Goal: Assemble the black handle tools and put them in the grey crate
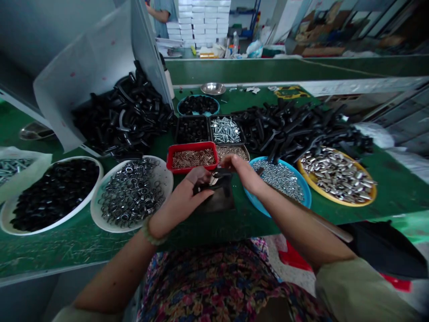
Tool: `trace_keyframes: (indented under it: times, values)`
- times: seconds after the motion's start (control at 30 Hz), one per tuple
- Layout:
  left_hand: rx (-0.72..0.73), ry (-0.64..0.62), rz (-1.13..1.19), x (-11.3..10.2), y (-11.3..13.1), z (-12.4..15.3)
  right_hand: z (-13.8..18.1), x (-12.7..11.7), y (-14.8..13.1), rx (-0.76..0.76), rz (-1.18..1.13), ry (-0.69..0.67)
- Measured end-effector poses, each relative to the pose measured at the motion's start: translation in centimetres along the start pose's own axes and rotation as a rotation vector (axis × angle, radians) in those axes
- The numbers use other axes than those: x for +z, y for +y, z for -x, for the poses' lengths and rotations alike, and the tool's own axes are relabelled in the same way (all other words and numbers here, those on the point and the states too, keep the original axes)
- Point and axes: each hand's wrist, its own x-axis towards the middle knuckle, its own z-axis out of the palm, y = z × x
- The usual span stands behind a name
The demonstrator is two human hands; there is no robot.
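Observation:
My left hand (182, 197) is closed around a dark part (208, 184) with a shiny, ribbed metal piece on it, just above a dark block (219, 200) on the bench. Close by on the right, my right hand (243, 171) has its fingers bent and drawn together beside that part; what its fingertips hold, if anything, is too small to make out. Just beyond the hands are a red tray (170, 157) of copper-coloured small pieces and a tray of tiny pale metal pieces (240, 153).
White bowls of metal rings (130, 197) and black pieces (56, 192) stand left. To the right are a blue bowl (307, 197) of small metal parts and a yellow bowl (370, 197) of metal sleeves. Black handle-like parts (295, 127) lie behind. A person (162, 18) stands far back.

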Motion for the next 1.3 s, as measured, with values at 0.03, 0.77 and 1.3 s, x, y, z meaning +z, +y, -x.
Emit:
trace_keyframes:
  times: [0.03,0.77,1.3]
  values:
    - [0.016,0.026,-0.085,-0.1,-0.2,0.3,-1.9,-0.4,0.7,-0.045,0.194,-0.044]
    - [-0.058,-0.237,-0.647,-0.1,-9.5,-12.5,-5.7,-0.5,2.7,-0.053,0.555,-0.091]
    - [-0.122,0.040,-0.377,-0.5,-8.7,-10.1,5.1,0.1,4.2,0.177,0.481,-0.240]
